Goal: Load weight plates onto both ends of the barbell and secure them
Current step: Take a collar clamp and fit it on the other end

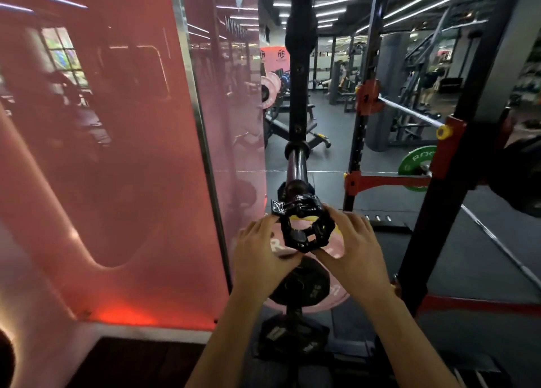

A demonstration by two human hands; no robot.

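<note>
We are at the securing step: our left hand [263,248] and right hand [349,245] both pinch the black plastic clamp collar [304,229], lever open, held just off the tip of the dark steel barbell sleeve [296,165]. Next, we judge, it must slide on and latch.
</note>
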